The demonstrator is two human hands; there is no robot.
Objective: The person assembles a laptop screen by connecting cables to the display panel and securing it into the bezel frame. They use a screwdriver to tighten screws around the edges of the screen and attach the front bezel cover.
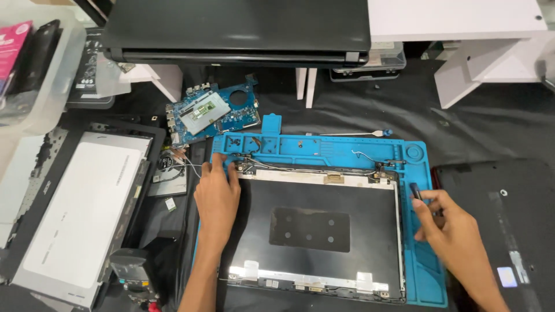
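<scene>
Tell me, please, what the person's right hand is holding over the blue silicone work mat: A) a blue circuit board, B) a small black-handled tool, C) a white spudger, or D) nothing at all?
B: the right hand grips a small black-handled tool at the right edge of the blue silicone work mat, while the blue circuit board and the white spudger lie untouched further up.

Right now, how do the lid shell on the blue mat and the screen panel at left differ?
The lid shell is black and lies square on the blue mat; the screen panel is white-faced and lies at a slant off the mat. The left hand rests on the shell's top left corner; no hand touches the panel. Both are flat rectangles.
</scene>
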